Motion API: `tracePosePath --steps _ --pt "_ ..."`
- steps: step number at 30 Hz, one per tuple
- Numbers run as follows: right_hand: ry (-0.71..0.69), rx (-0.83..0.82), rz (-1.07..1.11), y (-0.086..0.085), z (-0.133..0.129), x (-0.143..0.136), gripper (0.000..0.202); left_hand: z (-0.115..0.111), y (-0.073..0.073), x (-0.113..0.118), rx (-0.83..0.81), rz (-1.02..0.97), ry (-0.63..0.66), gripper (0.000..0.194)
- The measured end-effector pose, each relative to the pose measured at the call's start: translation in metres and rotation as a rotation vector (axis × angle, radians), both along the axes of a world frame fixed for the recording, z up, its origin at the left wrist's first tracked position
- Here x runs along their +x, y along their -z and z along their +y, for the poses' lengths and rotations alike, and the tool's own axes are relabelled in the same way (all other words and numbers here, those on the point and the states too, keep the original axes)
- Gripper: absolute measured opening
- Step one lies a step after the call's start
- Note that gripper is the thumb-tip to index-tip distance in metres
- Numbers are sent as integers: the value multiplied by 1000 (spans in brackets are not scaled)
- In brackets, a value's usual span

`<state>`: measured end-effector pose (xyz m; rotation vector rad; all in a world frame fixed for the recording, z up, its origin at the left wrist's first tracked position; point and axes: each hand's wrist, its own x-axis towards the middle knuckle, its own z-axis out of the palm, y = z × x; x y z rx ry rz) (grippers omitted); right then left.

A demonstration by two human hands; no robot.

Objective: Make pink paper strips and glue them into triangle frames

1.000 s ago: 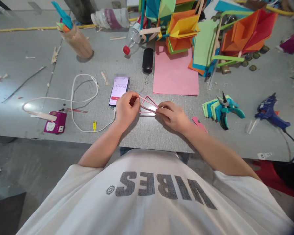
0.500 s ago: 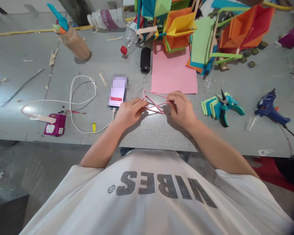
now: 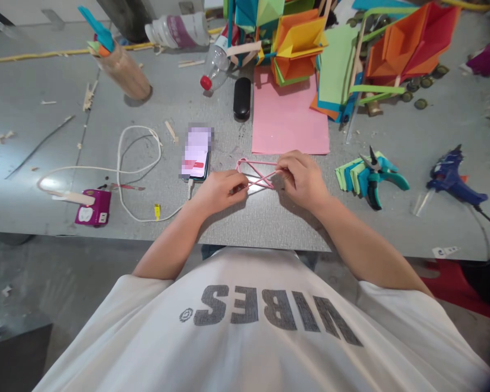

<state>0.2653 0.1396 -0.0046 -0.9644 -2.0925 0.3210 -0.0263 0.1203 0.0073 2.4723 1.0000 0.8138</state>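
Both hands pinch a thin pink folded strip (image 3: 256, 161) that is bent into a star-like shape with crossing arms. My left hand (image 3: 222, 190) is closed on its left lower corner, fingertips pressed together. On the other side, my right hand (image 3: 300, 177) pinches the right corner between thumb and fingers. The strip is held just over the grey table (image 3: 261, 228); whether it touches the surface I cannot tell. Behind it lies a pink paper sheet (image 3: 289, 130). A phone (image 3: 196, 152) plugged into a white cable rests near my left hand.
Right of my hands, teal-handled pliers (image 3: 375, 179) lie on folded green and blue paper, with a blue glue gun (image 3: 451, 174) beyond. A black case (image 3: 242, 99), a plastic bottle (image 3: 216, 68) and orange folded-paper pieces (image 3: 408, 46) stand behind. A purple box (image 3: 93, 208) sits left.
My left fingers have shifted slightly down and curled closer on the strip. The strip's upper left corner has dropped and tilted a little; my right hand stays nearly in place.
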Motion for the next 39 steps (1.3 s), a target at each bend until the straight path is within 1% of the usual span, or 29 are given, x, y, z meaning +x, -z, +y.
tracePosePath --steps 3,7,12,15,19,22,26,30,32,34,37,39 --pt "29 32 -55 -1 -2 0 15 -1 -1 1 -15 37 -27 7" --pt "63 18 -118 -4 -4 -1 15 -4 -4 3 -28 88 -102 6" --pt "46 16 -140 -6 -5 -2 17 -6 -3 5 -35 105 -178 3" --pt "35 35 -153 -5 -5 -2 17 -7 -2 5 -42 114 -225 5" --pt "25 82 -138 -3 -5 -1 16 -7 -2 3 -55 120 -208 7" --pt "29 114 -109 -3 -6 0 17 -6 -2 1 -72 76 -190 9" --pt "31 108 -121 -2 -7 1 18 -4 -3 0 -105 37 -197 7" --pt "12 175 -135 -3 -9 1 18 -3 -4 -1 -123 38 -211 8" --pt "2 184 -154 -3 -9 1 19 -4 -4 -2 -123 44 -222 9" --pt "-10 182 -173 -4 -10 1 20 -4 -3 -3 -118 39 -231 12" --pt "-25 201 -180 -6 -11 1 21 -5 1 -4 -122 7 -251 25" --pt "-26 202 -189 -6 -12 0 21 -6 2 -4 -132 -24 -271 30"
